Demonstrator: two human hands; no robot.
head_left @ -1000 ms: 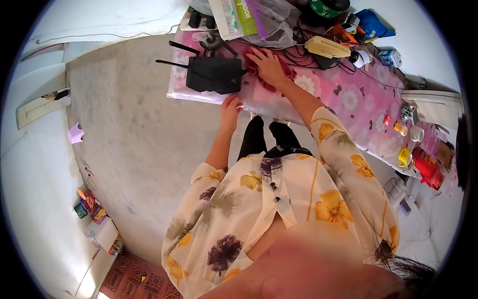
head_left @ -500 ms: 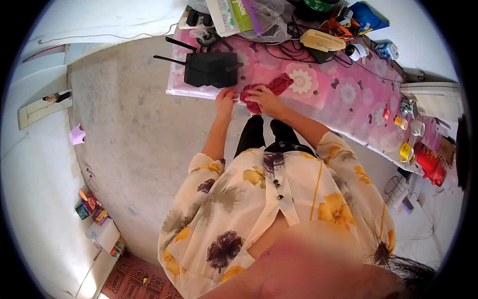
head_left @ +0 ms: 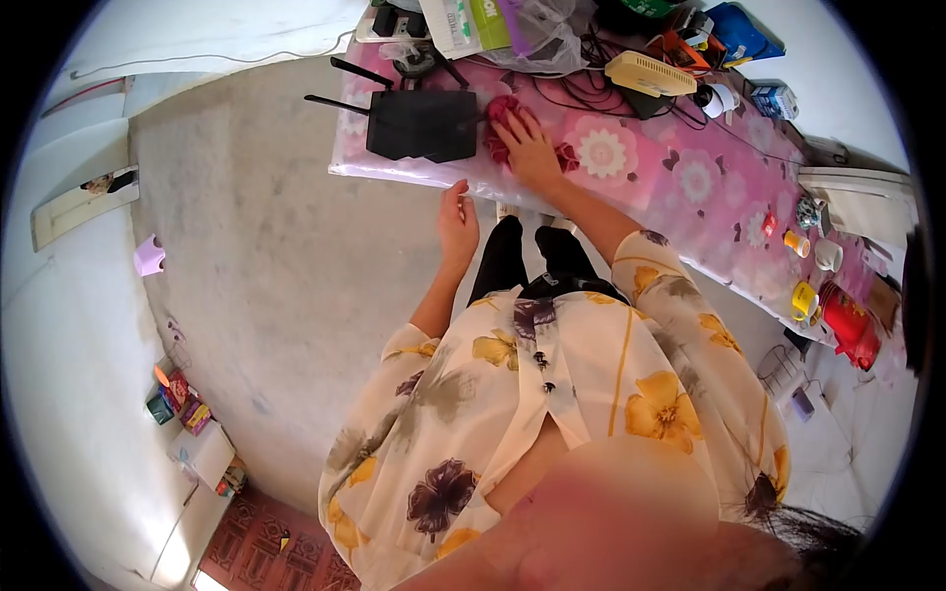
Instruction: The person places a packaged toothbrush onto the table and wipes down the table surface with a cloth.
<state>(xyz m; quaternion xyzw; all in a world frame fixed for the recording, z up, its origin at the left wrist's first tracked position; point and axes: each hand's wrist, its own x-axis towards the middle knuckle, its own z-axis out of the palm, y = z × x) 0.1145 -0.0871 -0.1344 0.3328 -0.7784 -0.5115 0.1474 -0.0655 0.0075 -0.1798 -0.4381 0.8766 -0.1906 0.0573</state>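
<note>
A crumpled dark red cloth [head_left: 505,113] lies on the pink flowered tablecloth [head_left: 690,182], just right of the black router [head_left: 422,125]. My right hand [head_left: 529,153] holds the cloth down against the table, its fingers bent over the bunched fabric. Part of the cloth sticks out beyond the right side of this hand. Just off the table's front edge is my left hand [head_left: 456,222], with nothing in it. Its fingers are loosely bent and a little apart, pointing toward the router. The router's antennas reach out to the left and back.
Behind the router are a power strip [head_left: 392,25], plastic bags [head_left: 537,39] and tangled black cables [head_left: 581,94]. A cream-coloured box [head_left: 650,74] sits further right. Cups [head_left: 828,256] and a red thermos [head_left: 849,325] stand at the table's right end.
My right hand has moved the cloth farther onto the table, beside the router. My left hand has come away from the cloth and dropped back from the table edge.
</note>
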